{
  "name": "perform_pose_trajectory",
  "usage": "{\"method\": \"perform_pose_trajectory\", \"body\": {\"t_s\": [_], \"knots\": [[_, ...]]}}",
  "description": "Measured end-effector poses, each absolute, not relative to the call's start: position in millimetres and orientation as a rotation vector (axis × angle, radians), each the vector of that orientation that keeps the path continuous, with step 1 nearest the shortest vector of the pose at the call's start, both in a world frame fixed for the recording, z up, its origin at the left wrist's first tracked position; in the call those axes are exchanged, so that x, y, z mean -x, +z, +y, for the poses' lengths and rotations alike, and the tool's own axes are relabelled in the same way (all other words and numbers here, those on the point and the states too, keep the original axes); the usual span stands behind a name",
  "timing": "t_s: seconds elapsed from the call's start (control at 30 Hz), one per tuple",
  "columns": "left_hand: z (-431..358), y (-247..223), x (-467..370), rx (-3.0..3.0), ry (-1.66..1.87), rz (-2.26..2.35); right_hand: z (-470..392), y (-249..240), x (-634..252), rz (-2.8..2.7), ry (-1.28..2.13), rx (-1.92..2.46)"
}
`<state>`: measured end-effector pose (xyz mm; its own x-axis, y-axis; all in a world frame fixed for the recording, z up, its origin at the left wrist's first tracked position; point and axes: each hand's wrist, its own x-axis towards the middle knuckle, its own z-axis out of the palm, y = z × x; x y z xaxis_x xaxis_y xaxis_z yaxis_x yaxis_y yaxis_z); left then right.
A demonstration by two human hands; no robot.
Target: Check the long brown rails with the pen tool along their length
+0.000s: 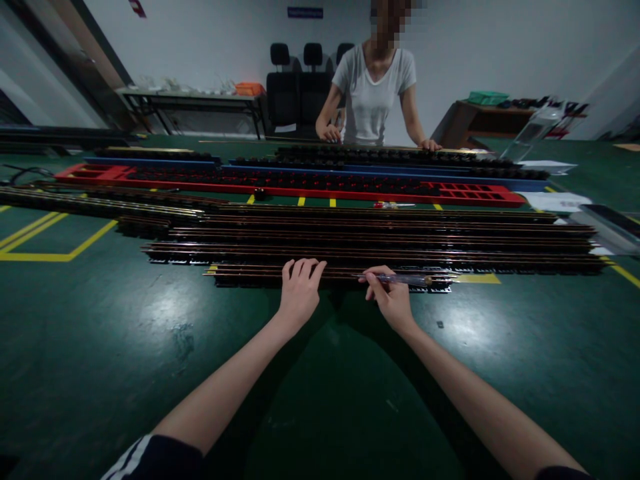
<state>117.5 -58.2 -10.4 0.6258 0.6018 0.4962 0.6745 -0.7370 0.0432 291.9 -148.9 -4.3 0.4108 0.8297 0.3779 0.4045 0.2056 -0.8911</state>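
Head view | right grip [393,301]: wrapped on tool [410,279] | left grip [301,290]: touching near strip [250,275], can't tell if pinching | strip: under left grip, by right grip | best: press strip still, keep tool straight, go gently

Front strip [340,274] lies before the other strips [370,241] — long frame [350,195] behind them.

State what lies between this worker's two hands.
In the head view, part of the front black strip with its coppery rods, plus the tip of the slim tool in the right hand.
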Motion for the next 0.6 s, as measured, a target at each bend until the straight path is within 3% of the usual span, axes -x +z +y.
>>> {"method": "perform_pose_trajectory", "body": {"t_s": [0.6], "knots": [[-57.3,-8.4,-119.1,2.765,-0.809,-0.992,-149.5,-3.5,-292.0,-1.145,0.379,1.443]]}}
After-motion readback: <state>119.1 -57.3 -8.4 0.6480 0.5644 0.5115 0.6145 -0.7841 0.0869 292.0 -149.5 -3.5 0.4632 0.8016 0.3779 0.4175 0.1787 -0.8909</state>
